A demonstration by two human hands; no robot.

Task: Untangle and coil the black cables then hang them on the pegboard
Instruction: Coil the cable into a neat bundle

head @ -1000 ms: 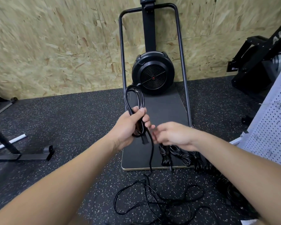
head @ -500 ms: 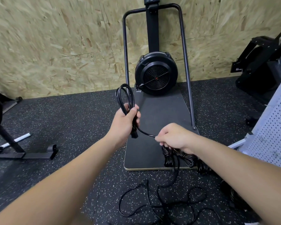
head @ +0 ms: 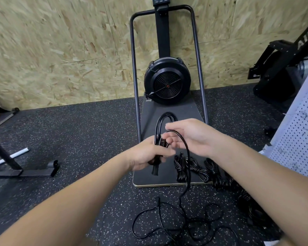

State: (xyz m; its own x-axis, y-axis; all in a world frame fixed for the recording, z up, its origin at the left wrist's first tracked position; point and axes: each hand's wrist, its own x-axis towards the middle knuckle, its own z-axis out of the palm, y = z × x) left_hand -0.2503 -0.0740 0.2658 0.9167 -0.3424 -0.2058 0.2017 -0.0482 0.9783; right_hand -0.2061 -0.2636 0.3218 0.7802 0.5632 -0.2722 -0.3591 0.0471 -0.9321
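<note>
My left hand grips a partly coiled black cable whose loops stand up above the fist. My right hand is beside it on the right, with the cable's free strand draped over its fingers and arching down. That strand runs into a loose tangle of black cable on the floor. Several bundled black cables lie on the dark board behind my hands. The white pegboard leans at the right edge.
A black fan machine in a metal frame stands on the dark board against the chipboard wall. Black gym equipment sits at the right. A bench leg lies at the left on speckled rubber flooring.
My right hand has lifted the free strand up and over toward the loops in my left hand, forming a new loop. My left hand has shifted slightly right with the coil.
</note>
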